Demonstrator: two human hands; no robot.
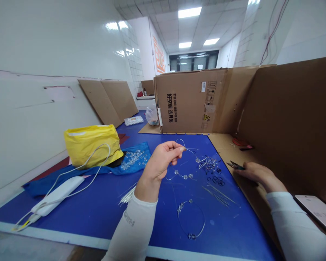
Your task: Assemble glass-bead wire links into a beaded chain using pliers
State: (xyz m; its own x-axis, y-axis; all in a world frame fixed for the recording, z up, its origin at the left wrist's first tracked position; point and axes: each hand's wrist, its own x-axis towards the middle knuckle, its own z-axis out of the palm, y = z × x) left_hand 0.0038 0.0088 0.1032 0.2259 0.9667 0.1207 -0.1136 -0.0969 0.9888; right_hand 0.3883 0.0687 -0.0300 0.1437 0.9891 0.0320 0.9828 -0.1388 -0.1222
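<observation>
A thin wire [190, 150] with a clear bead [197, 160] is pinched between the thumb and fingers of my left hand [165, 158], above the blue table. At the right, my right hand [256, 174] is closed over the handles of dark pliers [235, 165], whose jaws point left over the cardboard. Below my left hand lies a wire with clear beads [185, 177]. Nearer the front edge is a beaded wire loop [204, 221]. Between my hands lie a pile of small wire pieces [210, 164], black rings [216, 180] and straight wires [218, 195].
Left of my hands are a blue cloth with clear beads [134, 159], a yellow bag [93, 145] and a white power strip [57, 195] with its cable. Cardboard [190, 103] stands behind and at the right. A phone [316, 210] lies beside my right forearm.
</observation>
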